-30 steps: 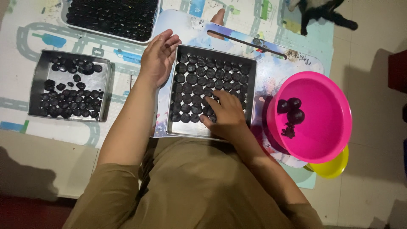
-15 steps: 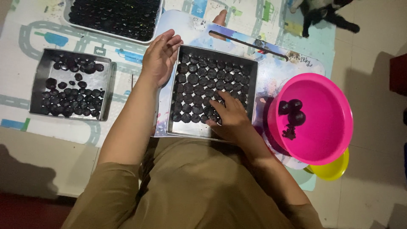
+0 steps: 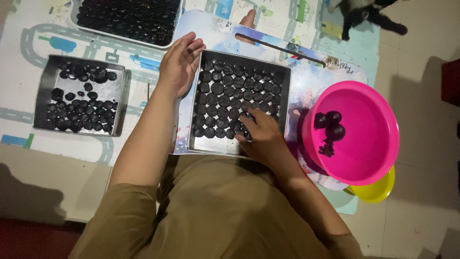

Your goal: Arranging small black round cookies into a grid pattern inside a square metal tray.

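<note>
Single head-worn view, looking almost straight down from close above onto lap and floor mat [image 3: 28, 48]; square metal tray [image 3: 286, 96] of dark discs near centre, second tray [image 3: 42, 96] at left, pink basin [image 3: 378, 120] at right, far edge of mat along top

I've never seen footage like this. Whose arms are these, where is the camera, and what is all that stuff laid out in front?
No machine here: a person wears a camera on the head, so you look straight down at their own arms. The left hand rests on the far left edge of the middle tray, a square metal tray with rows of small black discs. The right hand presses its fingers on the discs in the near row. It seems to hold nothing, though the fingertips are hard to see. To the left sits a half-filled tray, another full one lies farther off, and to the right a pink bowl holds a few dark lumps. Everything lies on a mat printed with roads.
</note>
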